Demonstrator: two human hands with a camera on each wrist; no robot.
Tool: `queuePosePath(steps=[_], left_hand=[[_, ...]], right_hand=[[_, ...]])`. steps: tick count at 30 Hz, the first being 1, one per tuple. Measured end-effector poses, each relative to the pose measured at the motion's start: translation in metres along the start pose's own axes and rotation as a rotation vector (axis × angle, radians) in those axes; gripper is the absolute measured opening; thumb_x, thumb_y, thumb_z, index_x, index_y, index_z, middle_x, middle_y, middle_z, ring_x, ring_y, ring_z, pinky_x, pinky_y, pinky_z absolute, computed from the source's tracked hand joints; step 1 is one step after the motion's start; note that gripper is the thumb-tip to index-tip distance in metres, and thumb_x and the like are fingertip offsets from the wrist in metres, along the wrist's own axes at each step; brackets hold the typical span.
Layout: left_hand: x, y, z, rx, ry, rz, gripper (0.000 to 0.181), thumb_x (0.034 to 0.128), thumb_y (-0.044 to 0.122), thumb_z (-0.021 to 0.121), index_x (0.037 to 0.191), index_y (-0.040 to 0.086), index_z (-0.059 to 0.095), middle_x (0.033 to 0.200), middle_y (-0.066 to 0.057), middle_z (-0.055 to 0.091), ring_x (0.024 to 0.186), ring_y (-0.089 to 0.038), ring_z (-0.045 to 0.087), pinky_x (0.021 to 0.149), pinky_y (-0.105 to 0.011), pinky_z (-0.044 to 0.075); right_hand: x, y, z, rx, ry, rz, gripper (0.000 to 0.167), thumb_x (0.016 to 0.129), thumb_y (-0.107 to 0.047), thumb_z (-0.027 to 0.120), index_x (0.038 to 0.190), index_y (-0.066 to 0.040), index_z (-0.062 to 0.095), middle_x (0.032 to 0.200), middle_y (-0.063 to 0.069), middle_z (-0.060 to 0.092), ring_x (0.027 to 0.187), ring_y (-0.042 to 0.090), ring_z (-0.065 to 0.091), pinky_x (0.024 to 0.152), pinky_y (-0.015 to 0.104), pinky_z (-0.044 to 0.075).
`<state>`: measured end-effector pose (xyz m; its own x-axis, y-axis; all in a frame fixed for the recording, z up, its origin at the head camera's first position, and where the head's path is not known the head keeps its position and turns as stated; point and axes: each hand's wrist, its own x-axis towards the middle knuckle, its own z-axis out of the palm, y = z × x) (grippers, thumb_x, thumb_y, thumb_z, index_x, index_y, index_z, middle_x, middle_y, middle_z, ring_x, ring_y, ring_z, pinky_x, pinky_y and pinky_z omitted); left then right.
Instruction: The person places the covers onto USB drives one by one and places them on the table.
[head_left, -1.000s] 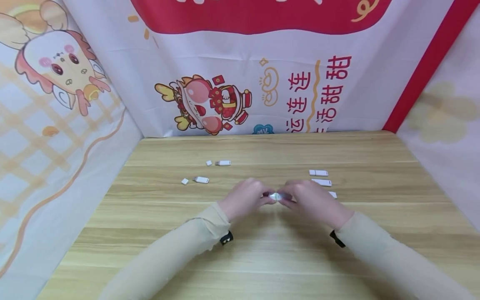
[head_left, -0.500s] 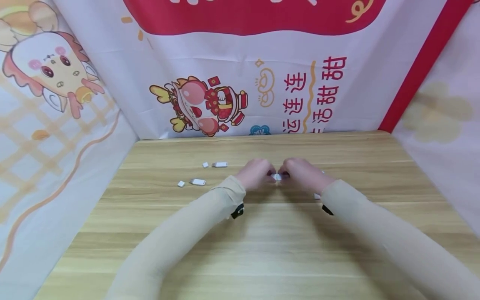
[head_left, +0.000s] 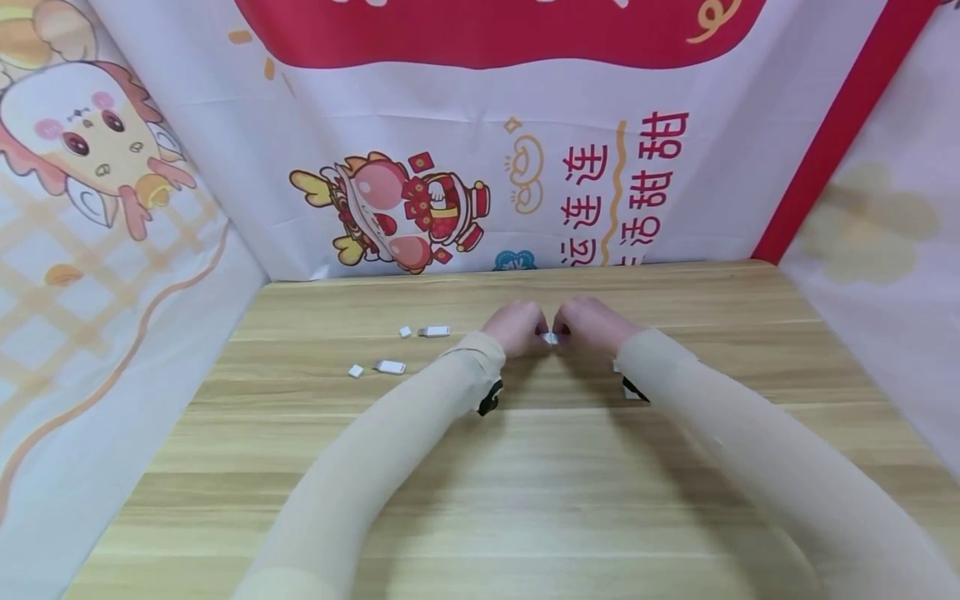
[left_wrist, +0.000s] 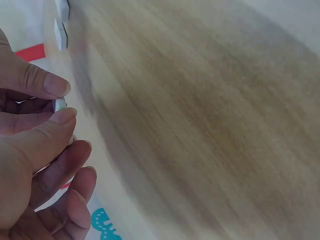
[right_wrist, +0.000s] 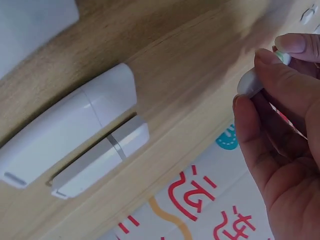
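Left hand and right hand pinch 1 white drive; beyond the hands, cloth reads “连连” and “甜甜”.

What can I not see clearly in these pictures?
Head view: ends of the held white piece, covered by left hand and right hand.
Head view: rightmost white item, mostly behind strap and right sleeve.
Left wrist view: topmost white stick, cut by top edge.
Right wrist view: upper-left white object, cut by edges.
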<state>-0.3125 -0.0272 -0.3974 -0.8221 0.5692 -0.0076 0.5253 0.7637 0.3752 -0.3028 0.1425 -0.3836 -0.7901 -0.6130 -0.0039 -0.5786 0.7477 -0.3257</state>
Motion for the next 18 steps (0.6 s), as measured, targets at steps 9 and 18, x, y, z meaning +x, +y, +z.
queuePosePath(steps=[9, 18], left_hand=[[0.008, -0.007, 0.001, 0.028, -0.049, -0.067, 0.006, 0.0825, 0.016, 0.082, 0.086, 0.013, 0.079, 0.076, 0.007, 0.069, 0.071, -0.014, 0.061, 0.07, -0.026, 0.049], [0.006, -0.014, 0.0, -0.001, -0.044, -0.089, 0.006, 0.0818, 0.016, 0.083, 0.085, 0.013, 0.078, 0.075, 0.006, 0.069, 0.072, -0.013, 0.061, 0.069, -0.025, 0.049]], right_hand=[[0.015, 0.007, 0.006, 0.009, -0.035, 0.017, 0.005, 0.082, -0.001, 0.076, 0.084, -0.004, 0.077, 0.079, 0.002, 0.07, 0.076, 0.018, 0.064, 0.076, 0.037, 0.054], [0.026, 0.009, 0.011, 0.026, -0.05, 0.05, 0.008, 0.078, 0.0, 0.079, 0.081, -0.007, 0.077, 0.079, 0.002, 0.071, 0.078, 0.019, 0.064, 0.078, 0.037, 0.054]])
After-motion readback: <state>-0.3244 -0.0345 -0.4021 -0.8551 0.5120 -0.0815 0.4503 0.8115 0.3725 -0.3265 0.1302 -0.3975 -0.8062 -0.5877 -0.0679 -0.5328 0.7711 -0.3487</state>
